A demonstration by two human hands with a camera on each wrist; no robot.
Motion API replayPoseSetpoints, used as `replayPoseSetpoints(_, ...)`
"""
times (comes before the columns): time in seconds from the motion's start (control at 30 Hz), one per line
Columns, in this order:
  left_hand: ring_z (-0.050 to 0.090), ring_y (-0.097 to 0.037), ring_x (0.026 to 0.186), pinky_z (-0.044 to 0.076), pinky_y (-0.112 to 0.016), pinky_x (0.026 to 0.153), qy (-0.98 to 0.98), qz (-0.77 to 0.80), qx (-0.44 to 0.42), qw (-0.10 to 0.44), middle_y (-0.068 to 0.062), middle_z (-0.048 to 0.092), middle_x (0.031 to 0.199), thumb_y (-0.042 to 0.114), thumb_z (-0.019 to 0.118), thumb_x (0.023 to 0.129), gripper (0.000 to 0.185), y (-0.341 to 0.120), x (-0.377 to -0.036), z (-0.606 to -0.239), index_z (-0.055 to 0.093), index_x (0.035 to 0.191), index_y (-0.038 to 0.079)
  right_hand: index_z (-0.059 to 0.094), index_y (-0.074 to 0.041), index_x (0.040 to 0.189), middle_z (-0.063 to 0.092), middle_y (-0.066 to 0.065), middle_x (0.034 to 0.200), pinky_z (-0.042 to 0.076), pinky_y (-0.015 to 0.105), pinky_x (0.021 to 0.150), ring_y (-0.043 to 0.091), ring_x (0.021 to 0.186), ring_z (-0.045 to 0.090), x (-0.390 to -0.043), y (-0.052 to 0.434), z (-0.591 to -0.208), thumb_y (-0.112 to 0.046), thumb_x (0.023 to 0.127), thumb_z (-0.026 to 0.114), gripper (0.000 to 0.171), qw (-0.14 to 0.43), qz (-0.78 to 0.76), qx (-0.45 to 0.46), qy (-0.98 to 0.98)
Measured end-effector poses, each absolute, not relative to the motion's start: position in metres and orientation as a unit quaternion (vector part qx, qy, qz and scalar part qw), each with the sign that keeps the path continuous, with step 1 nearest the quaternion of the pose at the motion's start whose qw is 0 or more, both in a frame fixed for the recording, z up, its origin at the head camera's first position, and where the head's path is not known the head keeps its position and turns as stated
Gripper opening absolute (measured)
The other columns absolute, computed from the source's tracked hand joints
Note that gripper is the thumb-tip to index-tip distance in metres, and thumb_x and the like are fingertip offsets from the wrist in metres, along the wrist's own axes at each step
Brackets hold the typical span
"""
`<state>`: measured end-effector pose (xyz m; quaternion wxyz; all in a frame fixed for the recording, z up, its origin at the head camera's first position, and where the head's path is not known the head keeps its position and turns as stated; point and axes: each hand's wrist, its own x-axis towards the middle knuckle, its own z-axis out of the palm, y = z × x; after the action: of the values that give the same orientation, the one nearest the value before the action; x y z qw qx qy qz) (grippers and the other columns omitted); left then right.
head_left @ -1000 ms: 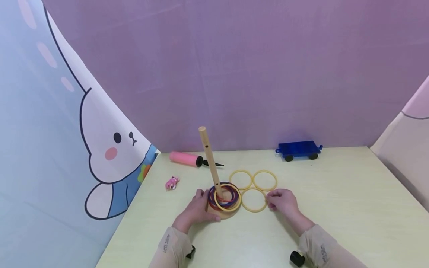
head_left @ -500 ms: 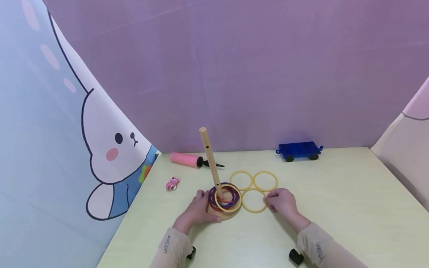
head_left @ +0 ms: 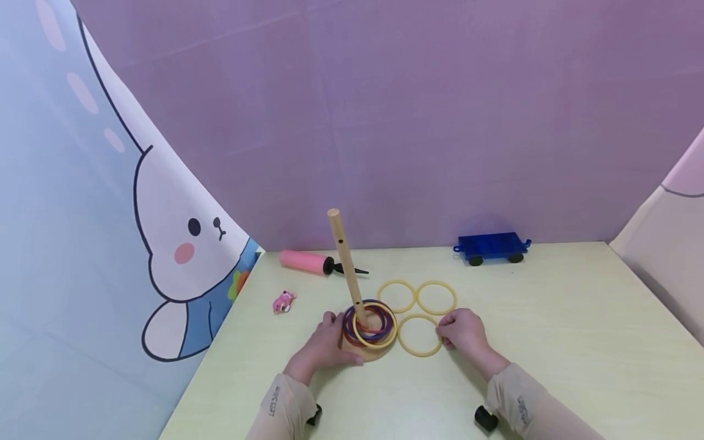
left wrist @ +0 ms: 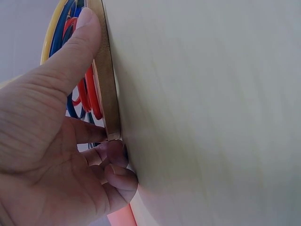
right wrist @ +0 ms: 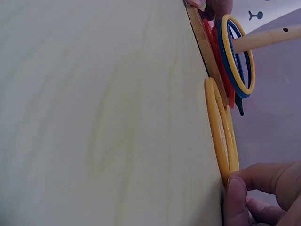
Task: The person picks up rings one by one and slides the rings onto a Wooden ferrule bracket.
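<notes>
While a cartoon rabbit backdrop [head_left: 181, 244] fills the far left, a small pink toy [head_left: 283, 301] lies on the pale yellow table [head_left: 550, 318] near that side, and a pink hand pump [head_left: 308, 261] rests further back by the purple wall. Next comes the left hand [head_left: 324, 345], which grips the round wooden base [left wrist: 106, 70] of the ring-toss stand: the left wrist view shows the thumb pressed along the disc's edge and the other fingers curled against its near rim. From that base the wooden peg [head_left: 345, 263] rises, leaning slightly left, with red, blue and yellow stacked rings [head_left: 370, 325] lying around its foot. Just right of the base lies a loose yellow ring [head_left: 420, 335], flat on the table and close to the disc. Behind it two more yellow rings [head_left: 417, 296] lie side by side, touching or nearly so. The right hand [head_left: 464, 333] sits at the right edge of the loose yellow ring, and the right wrist view shows its fingertips [right wrist: 235, 197] pinching that ring's rim against the table. Farther right and back, a blue toy wagon [head_left: 491, 245] stands by the wall.
</notes>
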<state>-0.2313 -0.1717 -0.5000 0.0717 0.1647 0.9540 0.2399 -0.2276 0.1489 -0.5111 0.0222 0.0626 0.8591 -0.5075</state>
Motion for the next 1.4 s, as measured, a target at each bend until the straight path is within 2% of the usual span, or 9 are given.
replayPoseSetpoints(0.2,0.045,-0.038,0.116,0.041,-0.053,0.099,0.954,0.241,0.166,0.070,-0.022,0.038,0.130,0.054,0.086,0.063,0.116,-0.171,-0.231,-0.500,0.030,0.151,0.001,0.069,-0.005,0.068,0.057,0.001,0.052,0.046,0.028,0.052,0.014,0.046,0.054,-0.226,0.150,-0.511,-0.004,0.077,0.069,0.009,0.010,-0.438,0.044,0.898)
replayPoseSetpoints(0.4,0.045,-0.037,0.116,0.041,-0.053,0.099,0.954,0.240,0.165,0.069,-0.022,0.037,0.130,0.054,0.086,0.064,0.116,-0.171,-0.232,-0.501,0.031,0.150,0.000,0.068,-0.007,0.066,0.055,0.000,0.050,0.046,0.028,0.058,0.014,0.045,0.053,-0.226,0.151,-0.512,-0.007,0.077,0.071,0.012,0.011,-0.414,0.029,0.910)
replayPoseSetpoints(0.63,0.045,-0.038,0.115,0.041,-0.052,0.099,0.954,0.239,0.167,0.069,-0.021,0.038,0.129,0.052,0.087,0.065,0.114,-0.170,-0.230,-0.497,0.031,0.150,0.000,0.070,-0.001,0.074,0.061,0.004,0.061,0.051,0.029,0.052,0.016,0.053,0.058,-0.224,0.156,-0.508,-0.005,0.081,0.073,0.009,0.047,-0.456,0.039,0.888)
replayPoseSetpoints(0.8,0.045,-0.039,0.115,0.042,-0.053,0.098,0.954,0.239,0.167,0.069,-0.022,0.037,0.129,0.050,0.087,0.065,0.114,-0.169,-0.229,-0.493,0.031,0.150,0.000,0.071,0.002,0.080,0.063,0.007,0.064,0.053,0.030,0.053,0.016,0.056,0.060,-0.223,0.160,-0.508,-0.005,0.083,0.071,0.008,0.070,-0.482,0.052,0.872)
replayPoseSetpoints(1.03,0.045,-0.037,0.115,0.042,-0.052,0.098,0.955,0.237,0.164,0.073,-0.021,0.038,0.128,0.051,0.086,0.065,0.113,-0.170,-0.229,-0.495,0.032,0.150,0.001,0.071,0.005,0.083,0.064,0.007,0.063,0.054,0.031,0.054,0.017,0.056,0.061,-0.221,0.165,-0.509,-0.005,0.084,0.071,0.010,0.074,-0.508,0.051,0.857)
replayPoseSetpoints(1.4,0.045,-0.039,0.116,0.041,-0.054,0.099,0.955,0.239,0.160,0.075,-0.022,0.037,0.130,0.051,0.087,0.065,0.114,-0.169,-0.229,-0.496,0.030,0.151,0.003,0.068,0.013,0.092,0.065,0.013,0.070,0.057,0.033,0.060,0.019,0.061,0.064,-0.211,0.173,-0.498,0.000,0.085,0.068,0.015,0.085,-0.588,0.034,0.804)
